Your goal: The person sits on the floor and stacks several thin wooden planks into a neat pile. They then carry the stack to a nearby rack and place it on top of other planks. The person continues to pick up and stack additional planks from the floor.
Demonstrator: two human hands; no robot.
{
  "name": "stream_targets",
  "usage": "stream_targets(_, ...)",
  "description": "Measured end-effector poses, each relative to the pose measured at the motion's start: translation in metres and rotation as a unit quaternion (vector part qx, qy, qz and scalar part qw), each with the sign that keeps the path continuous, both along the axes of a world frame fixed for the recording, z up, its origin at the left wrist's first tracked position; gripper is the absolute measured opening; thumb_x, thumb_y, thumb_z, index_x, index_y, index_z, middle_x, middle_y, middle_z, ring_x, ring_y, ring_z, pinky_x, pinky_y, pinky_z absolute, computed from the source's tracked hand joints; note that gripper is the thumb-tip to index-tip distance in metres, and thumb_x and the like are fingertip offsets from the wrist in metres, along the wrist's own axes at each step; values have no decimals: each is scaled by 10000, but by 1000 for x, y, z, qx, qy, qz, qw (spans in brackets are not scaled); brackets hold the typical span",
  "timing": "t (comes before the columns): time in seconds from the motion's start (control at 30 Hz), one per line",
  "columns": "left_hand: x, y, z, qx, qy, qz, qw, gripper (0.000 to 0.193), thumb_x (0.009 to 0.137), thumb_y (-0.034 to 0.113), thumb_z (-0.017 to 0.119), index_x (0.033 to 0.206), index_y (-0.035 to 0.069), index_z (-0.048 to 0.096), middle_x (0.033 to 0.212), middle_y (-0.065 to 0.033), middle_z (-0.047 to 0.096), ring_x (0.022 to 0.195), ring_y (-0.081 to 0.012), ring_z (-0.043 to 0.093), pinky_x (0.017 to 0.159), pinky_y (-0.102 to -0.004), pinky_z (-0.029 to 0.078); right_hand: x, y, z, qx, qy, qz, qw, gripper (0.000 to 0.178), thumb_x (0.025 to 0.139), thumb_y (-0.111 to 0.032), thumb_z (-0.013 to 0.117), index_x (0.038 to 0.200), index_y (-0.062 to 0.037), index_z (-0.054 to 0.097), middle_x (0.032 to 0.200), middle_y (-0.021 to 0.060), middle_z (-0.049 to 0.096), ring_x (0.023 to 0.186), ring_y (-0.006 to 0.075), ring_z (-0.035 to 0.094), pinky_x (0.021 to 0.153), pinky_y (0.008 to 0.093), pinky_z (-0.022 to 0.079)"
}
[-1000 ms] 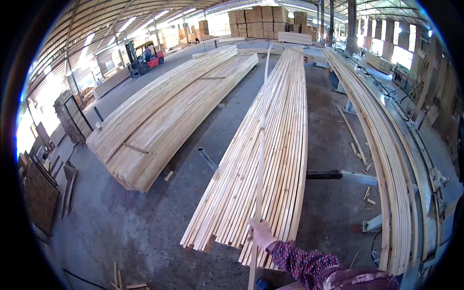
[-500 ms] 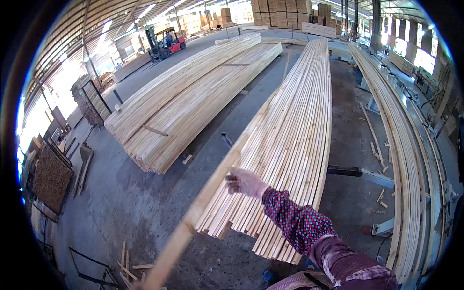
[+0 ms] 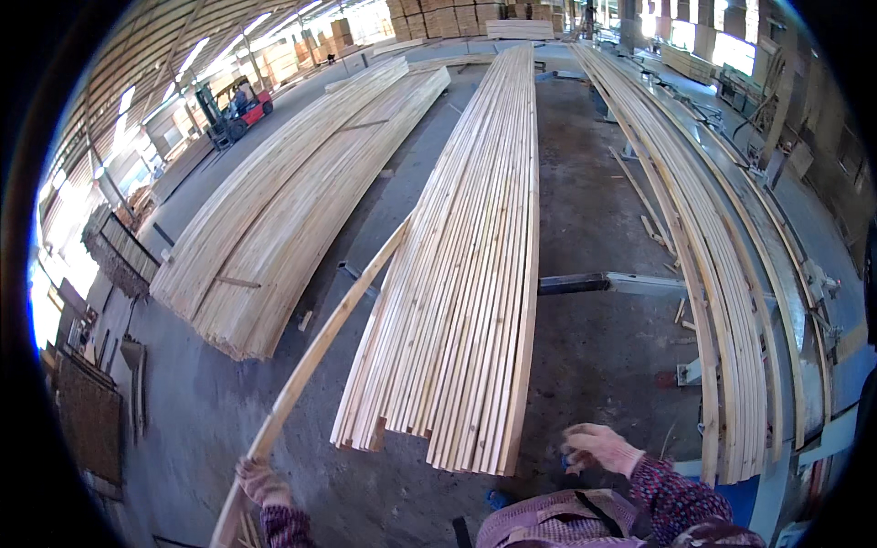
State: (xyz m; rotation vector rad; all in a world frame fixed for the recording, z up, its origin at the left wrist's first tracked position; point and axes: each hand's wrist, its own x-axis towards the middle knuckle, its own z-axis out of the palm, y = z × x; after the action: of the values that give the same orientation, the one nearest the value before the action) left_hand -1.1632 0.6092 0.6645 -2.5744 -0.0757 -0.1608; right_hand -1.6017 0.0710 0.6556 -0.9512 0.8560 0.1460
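Note:
My gloved left hand point(image 3: 263, 482) is closed round the near part of a long wooden strip point(image 3: 315, 356). The strip slants up to the far right, and its far part meets the left side of a layer of strips point(image 3: 448, 301) lying side by side. Off the near right corner of that layer is my gloved right hand point(image 3: 601, 447), apart from the wood. Its fingers are loosely bent, with nothing seen in them. Checked sleeves cover both forearms.
A large stack of strips point(image 3: 301, 210) lies to the left. More long strips point(image 3: 694, 228) rest on a metal stand at the right. A dark metal bar point(image 3: 574, 284) juts out beneath the middle layer. Farther back left is a red forklift point(image 3: 245, 114) with a person on it.
My right hand has left the strip and moved right and toward me. My left hand has come into view holding the strip, whose near part now stands apart from the layer. The view has turned right.

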Motion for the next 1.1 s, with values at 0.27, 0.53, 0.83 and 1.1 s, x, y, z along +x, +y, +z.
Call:
stream_targets(0.27,58,0,17,-29,5,33,999,393,913,245,602,1276,158,477,1167,-20,574,1102,-237,577,972,-398,435,-139,0,-25,2,74,-188,979,365,941,-197,677,1213,8,546,990,165,666,753,233,671,628,386,595)
stream_targets(0.53,46,-37,177,31,-204,-200,958,399,853,307,686,1208,172,564,1015,-73,592,1035,-263,604,875,-399,476,-113,3,-37,-55,118,-53,990,314,930,-178,684,1162,2,573,949,124,669,748,185,656,619,311,566)
stream_targets(0.83,90,-145,173,-102,-201,-281,933,580,891,260,634,1395,1,511,1492,-164,482,1391,-343,432,1219,-478,258,-67,26,-23,-148,31,23,988,349,917,-213,702,1181,-6,606,870,48,662,734,136,627,614,272,513)
stream_targets(1.1,-142,-290,19,-842,122,-176,495,675,996,517,516,1475,50,427,1202,-115,621,1126,-277,580,936,-451,523,-156,-39,-6,-331,75,-284,897,400,878,-261,711,1194,-23,658,902,72,685,797,157,658,698,318,537)
